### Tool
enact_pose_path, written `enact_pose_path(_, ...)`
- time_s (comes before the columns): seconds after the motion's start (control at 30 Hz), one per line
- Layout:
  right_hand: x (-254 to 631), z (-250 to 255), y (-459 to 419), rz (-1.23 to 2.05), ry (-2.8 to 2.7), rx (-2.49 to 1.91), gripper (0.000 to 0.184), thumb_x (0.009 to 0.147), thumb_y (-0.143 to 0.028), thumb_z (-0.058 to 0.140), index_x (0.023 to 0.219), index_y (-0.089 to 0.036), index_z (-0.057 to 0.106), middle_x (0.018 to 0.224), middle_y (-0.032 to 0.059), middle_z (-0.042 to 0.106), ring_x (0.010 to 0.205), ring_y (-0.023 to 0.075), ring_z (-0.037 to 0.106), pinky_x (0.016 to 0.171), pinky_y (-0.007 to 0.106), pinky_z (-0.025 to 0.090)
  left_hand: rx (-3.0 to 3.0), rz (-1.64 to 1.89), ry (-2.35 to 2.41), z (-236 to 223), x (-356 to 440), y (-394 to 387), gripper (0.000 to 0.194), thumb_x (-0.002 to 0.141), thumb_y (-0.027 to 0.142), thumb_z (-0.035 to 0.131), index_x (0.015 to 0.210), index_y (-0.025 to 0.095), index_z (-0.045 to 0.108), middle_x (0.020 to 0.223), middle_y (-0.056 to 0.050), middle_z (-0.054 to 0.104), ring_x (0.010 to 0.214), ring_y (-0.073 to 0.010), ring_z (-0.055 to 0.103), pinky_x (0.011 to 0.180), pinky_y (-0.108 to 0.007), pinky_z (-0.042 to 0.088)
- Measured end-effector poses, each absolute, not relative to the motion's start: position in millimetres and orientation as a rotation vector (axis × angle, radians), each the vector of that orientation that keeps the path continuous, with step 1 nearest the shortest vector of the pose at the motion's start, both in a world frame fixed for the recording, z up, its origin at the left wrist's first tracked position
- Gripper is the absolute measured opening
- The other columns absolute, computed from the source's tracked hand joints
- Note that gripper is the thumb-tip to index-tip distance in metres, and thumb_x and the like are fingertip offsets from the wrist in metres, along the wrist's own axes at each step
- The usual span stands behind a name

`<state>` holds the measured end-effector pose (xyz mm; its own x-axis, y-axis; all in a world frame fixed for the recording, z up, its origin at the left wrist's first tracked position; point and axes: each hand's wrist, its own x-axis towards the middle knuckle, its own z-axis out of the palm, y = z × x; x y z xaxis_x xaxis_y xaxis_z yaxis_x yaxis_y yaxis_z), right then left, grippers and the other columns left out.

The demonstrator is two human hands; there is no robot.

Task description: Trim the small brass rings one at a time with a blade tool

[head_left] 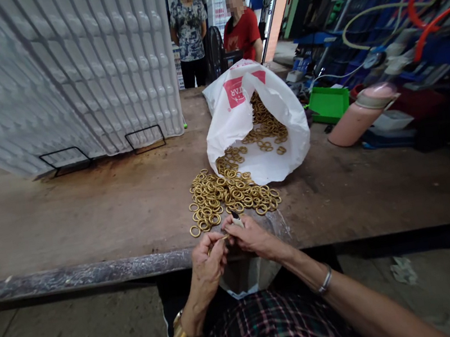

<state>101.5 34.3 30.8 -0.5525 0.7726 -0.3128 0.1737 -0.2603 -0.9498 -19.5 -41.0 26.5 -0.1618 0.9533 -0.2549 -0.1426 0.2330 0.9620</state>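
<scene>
Below centre: left fingers [213, 240] pinch a ring [224, 238]; right fingers [233, 230] clasp a black-tipped tool [237, 220]. Above: white bag [223, 120], inverted letters "TAR".

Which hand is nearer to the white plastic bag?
Right. The right hand is on the near side of the white plastic bag, with gold-colored rings between; the left hand is farther, to the left and closer to the body.

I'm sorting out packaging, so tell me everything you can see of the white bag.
The white bag looks like thin, crinkled plastic with red printing on its upper side. It lies on its side on the brown table, wide mouth open toward the camera. Gold-coloured rings lie inside and spill over its lower edge into a pile.
</scene>
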Motion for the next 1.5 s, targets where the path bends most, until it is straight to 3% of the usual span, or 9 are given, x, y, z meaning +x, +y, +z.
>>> enact_pose_path(0.07,100.5,29.1,34.1,1.595,-1.778,-1.096,0.018,0.075,-0.035,0.048,0.072,-0.018,0.049,0.057,-0.0055,0.046,0.047,0.0063,0.037,0.046,0.019,0.030,0.821,1.216,1.373,28.2,-18.3,-40.4,0.024,0.076,0.040,0.055,0.078,0.016,0.053,0.056,0.005,0.048,0.042,-0.0051,0.039,0.039,-0.016,0.029)
enact_pose_path(0.17,99.2,26.6,34.3,1.337,-1.958,-1.025,0.019,0.076,-0.032,0.048,0.066,-0.017,0.050,0.060,-0.0045,0.044,0.057,0.0083,0.039,0.055,0.020,0.032,0.787,1.228,1.382,28.8,-16.8,-40.1,0.026,0.074,0.042,0.057,0.077,0.016,0.052,0.057,0.005,0.049,0.042,-0.0050,0.040,0.038,-0.016,0.029)
enact_pose_path(0.57,97.3,19.8,39.1,1.336,-1.984,-1.042,0.024,0.084,-0.028,0.039,0.067,-0.016,0.053,0.058,-0.0024,0.051,0.055,0.0095,0.045,0.055,0.021,0.035,0.708,1.184,1.218,25.4,-16.3,-44.8,0.028,0.078,0.045,0.053,0.073,0.018,0.047,0.056,0.006,0.047,0.039,-0.0033,0.035,0.034,-0.014,0.025)
enact_pose_path(0.7,102.6,15.2,37.7,1.069,-2.186,-1.097,0.021,0.083,-0.022,0.039,0.069,-0.017,0.053,0.059,-0.0014,0.052,0.054,0.0102,0.043,0.055,0.021,0.032,0.687,1.203,1.201,23.2,-15.7,-44.6,0.028,0.078,0.045,0.054,0.073,0.017,0.047,0.055,0.007,0.046,0.038,-0.0029,0.033,0.034,-0.014,0.025)
enact_pose_path(0.9,106.1,20.1,29.6,0.819,-2.588,-1.066,0.017,0.070,-0.008,0.042,0.076,-0.017,0.056,0.063,0.0006,0.054,0.055,0.0114,0.042,0.053,0.023,0.026,0.669,1.241,1.273,19.8,-17.2,-42.0,0.030,0.075,0.047,0.055,0.075,0.018,0.046,0.056,0.006,0.049,0.040,-0.0041,0.037,0.034,-0.014,0.027)
enact_pose_path(1.23,100.5,28.2,28.4,0.688,-2.787,-1.210,0.023,0.074,-0.011,0.042,0.092,-0.015,0.057,0.076,0.0064,0.062,0.065,0.0151,0.053,0.057,0.025,0.030,0.780,1.233,1.378,26.8,-16.3,-44.3,0.031,0.076,0.047,0.053,0.069,0.018,0.046,0.054,0.005,0.048,0.040,-0.0046,0.038,0.037,-0.015,0.027)
enact_pose_path(1.5,97.6,32.9,50.4,0.457,-2.736,-1.398,0.027,0.072,-0.005,0.041,0.093,-0.014,0.055,0.080,0.0077,0.065,0.072,0.0158,0.058,0.061,0.023,0.034,0.672,1.210,1.125,40.0,-14.9,-60.2,0.028,0.078,0.045,0.055,0.074,0.018,0.048,0.056,0.006,0.048,0.038,-0.0032,0.035,0.036,-0.015,0.026)
